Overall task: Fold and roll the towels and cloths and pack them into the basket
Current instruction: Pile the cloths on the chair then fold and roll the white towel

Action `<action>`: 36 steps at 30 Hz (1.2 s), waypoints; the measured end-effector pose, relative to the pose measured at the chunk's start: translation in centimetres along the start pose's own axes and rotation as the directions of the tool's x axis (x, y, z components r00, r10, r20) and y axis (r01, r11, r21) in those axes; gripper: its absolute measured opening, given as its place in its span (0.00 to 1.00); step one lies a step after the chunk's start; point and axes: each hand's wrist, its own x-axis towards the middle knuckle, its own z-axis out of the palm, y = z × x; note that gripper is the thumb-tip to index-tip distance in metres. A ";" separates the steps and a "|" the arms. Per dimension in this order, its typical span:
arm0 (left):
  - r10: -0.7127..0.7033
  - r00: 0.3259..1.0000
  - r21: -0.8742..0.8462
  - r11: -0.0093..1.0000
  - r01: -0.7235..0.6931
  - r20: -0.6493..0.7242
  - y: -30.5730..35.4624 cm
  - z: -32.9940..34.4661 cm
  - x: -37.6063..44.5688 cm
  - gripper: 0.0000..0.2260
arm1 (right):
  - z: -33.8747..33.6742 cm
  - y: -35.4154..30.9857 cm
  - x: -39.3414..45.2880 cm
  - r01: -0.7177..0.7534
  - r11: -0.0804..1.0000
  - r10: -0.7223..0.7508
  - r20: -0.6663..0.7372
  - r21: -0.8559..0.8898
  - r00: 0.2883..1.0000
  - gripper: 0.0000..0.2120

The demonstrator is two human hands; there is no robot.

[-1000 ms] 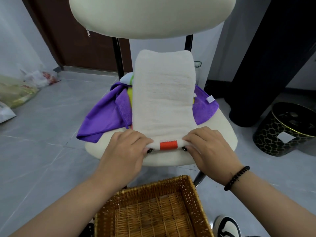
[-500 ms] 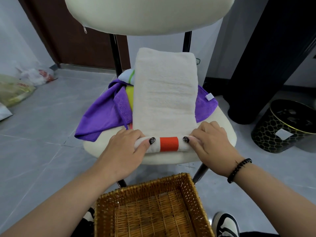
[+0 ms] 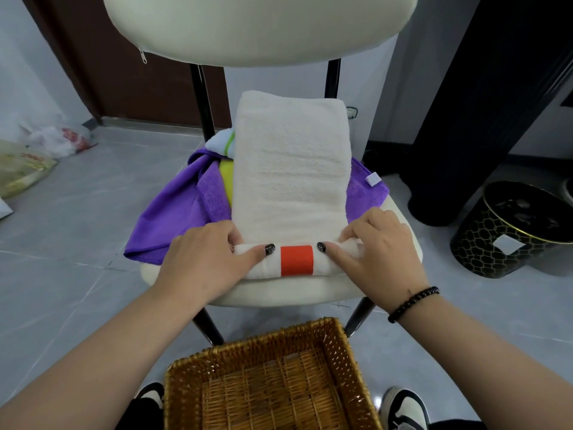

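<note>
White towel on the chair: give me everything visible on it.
The white towel looks like thick cream terry, folded into a long strip that runs from the chair seat front toward the backrest, over a purple cloth. Its near end is rolled into a small roll showing an orange band. The left hand and right hand press on the roll's two ends, thumbs beside the band. The rest lies flat, unrolled.

Both bare forearms reach forward, palms down. Left hand (image 3: 203, 259) and right hand (image 3: 383, 246) lie side by side, apart, fingers curled, thumbs pointing inward toward each other. Dark-painted thumbnails. Black bead bracelet on right wrist.
</note>
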 end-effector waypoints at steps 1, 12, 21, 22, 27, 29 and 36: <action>0.030 0.998 0.025 0.999 -0.029 -0.051 0.1 0.0 -0.1 0.20 | 0.2 0.1 -0.1 0.072 0.997 -0.071 -0.082 0.014 0.994 0.16; 0.700 0.674 0.263 0.714 -0.649 -0.236 -0.2 2.2 -1.5 0.09 | 1.2 -1.2 -1.8 0.401 0.910 -0.408 -0.065 -0.105 0.911 0.11; 0.630 0.770 0.238 0.767 -0.596 -0.104 -0.6 1.6 -2.0 0.15 | 1.1 -0.8 -1.7 0.383 0.920 -0.383 0.024 -0.084 0.924 0.15; 0.630 0.769 0.254 0.765 -0.591 -0.108 -0.6 1.6 -2.1 0.14 | 1.1 -0.8 -1.6 0.390 0.916 -0.391 0.010 -0.093 0.920 0.14; 0.639 0.761 0.289 0.753 -0.592 -0.106 -0.4 1.5 -2.7 0.14 | 0.9 -0.7 -2.0 0.390 0.913 -0.395 -0.025 -0.122 0.918 0.15; 0.638 0.763 0.281 0.754 -0.593 -0.103 -0.3 1.5 -2.9 0.13 | 0.9 -0.6 -2.3 0.383 0.916 -0.388 -0.017 -0.119 0.922 0.16; 0.589 0.807 0.126 0.804 -0.581 -0.041 -0.2 1.5 -3.4 0.13 | 0.4 -0.7 -2.2 0.374 0.919 -0.373 0.030 -0.128 0.927 0.22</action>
